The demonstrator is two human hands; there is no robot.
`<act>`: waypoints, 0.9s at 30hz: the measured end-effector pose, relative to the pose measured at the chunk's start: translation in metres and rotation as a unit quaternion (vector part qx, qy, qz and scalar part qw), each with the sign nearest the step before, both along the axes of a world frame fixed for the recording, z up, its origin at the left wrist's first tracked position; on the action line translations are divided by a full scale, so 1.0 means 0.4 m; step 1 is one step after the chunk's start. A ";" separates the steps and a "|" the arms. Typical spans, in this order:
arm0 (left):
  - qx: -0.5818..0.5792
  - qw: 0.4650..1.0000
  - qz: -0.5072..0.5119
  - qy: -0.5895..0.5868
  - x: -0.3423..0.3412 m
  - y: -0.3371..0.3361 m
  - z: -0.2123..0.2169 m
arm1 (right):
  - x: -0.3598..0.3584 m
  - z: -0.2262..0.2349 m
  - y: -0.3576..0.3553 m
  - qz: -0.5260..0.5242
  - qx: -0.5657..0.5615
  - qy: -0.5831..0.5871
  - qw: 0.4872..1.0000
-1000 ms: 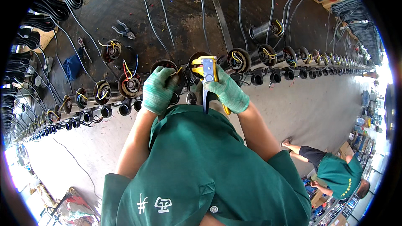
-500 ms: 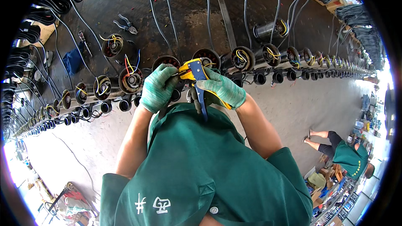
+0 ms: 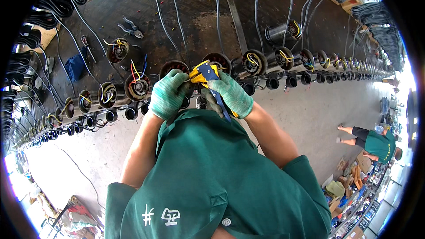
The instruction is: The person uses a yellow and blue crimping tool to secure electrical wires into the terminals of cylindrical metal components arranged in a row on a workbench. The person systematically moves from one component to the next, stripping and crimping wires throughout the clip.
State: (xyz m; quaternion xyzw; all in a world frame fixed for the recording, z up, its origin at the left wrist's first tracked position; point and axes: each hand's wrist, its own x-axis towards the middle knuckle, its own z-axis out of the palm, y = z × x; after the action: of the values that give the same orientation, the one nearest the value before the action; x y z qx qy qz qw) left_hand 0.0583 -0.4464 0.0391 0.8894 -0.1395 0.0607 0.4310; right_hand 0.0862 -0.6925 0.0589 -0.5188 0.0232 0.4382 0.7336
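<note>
My right hand (image 3: 233,95), in a green knit glove, is wrapped round a wire stripper (image 3: 208,72) with a yellow and blue body. Its handles are close together. Opposite it, my gloved left hand (image 3: 168,95) pinches a thin wire at the tool's jaws; the fingers hide most of that wire. Right behind my left hand stands an open-ended motor housing (image 3: 173,67), partly covered by the glove. Another round motor housing (image 3: 218,60) sits just beyond the stripper. To the left, one more motor housing (image 3: 137,86) has red, yellow and blue wires sticking up.
A long row of similar housings (image 3: 254,62) with black cables runs along the edge of the dark workbench (image 3: 199,4). Pliers (image 3: 131,27), a screwdriver (image 3: 88,48) and a blue cloth (image 3: 76,67) lie at the left. A co-worker (image 3: 376,145) stands far right, near stacked goods.
The wire stripper's handles have come closer together and its head has tilted slightly. My left hand stays near the jaws. The co-worker at the far right has shifted position.
</note>
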 end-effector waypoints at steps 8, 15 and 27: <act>-0.060 0.998 0.011 -0.022 0.001 0.011 0.004 | 0.018 0.029 -0.024 -0.016 0.079 -0.030 0.996; -0.060 0.998 0.010 -0.008 -0.001 0.018 -0.003 | 0.026 0.016 -0.017 -0.042 0.035 -0.128 0.990; -0.210 0.950 0.061 0.224 -0.016 0.042 0.033 | 0.025 0.045 -0.013 -0.079 -0.002 -0.175 0.981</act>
State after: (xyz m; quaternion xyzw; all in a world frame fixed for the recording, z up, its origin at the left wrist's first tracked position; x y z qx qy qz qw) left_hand 0.0520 -0.4295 0.0523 0.7764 0.0309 -0.0859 0.6236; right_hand 0.0962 -0.6979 0.0769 -0.5853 -0.0639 0.2816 0.7576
